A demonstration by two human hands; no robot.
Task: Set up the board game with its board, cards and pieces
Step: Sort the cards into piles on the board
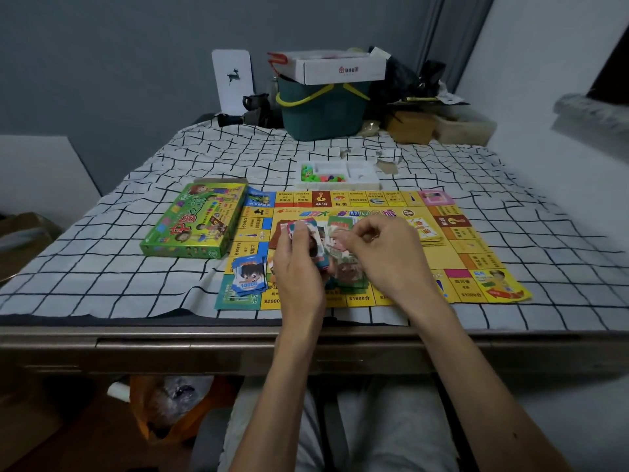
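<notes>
Board [457,247] is laid flat on the checked cloth [102,267], centre of the table [204,338], printed side up and mostly yellow. Readable on its near edge: "$2000", "$1600分", "$1000分". On the left edge: "$2400分". Brown square at 3 o'clock of the board has a "?" on it.

Left hand [301,267]: over board centre, fingers curled round a card stack [318,248], held on edge with the card faces towards 3 o'clock. Print too blurred to read.

Right hand [384,257]: just beside it at 3 o'clock, thumb and forefinger pressed together on a pink card [339,238] at the stack's top. Other fingers loosely curled. Motion blur here, so the card detail is unreadable.

Under both hands is a green-edged pile [352,282] lying on the board.

Blue notes [248,275]: a fanned stack on the board's 8 o'clock corner, marked "10000", with a cartoon face on top.

Yellow cards [427,233]: a small stack on the board at 2 o'clock of the hands.

Game box [197,221]: green, touching the board's 9 o'clock edge, with large red title "中国之旅".

Piece tray [360,173]: white plastic, at 12 o'clock just beyond the board's far edge. Green and orange pieces [318,177] sit in its left compartments.

Far end, 12 o'clock: green bucket [323,114] with yellow handle, and a white carton [340,71] on top with a red logo, text unreadable. At 11 o'clock is a white panel [233,80] with a deer silhouette.
</notes>
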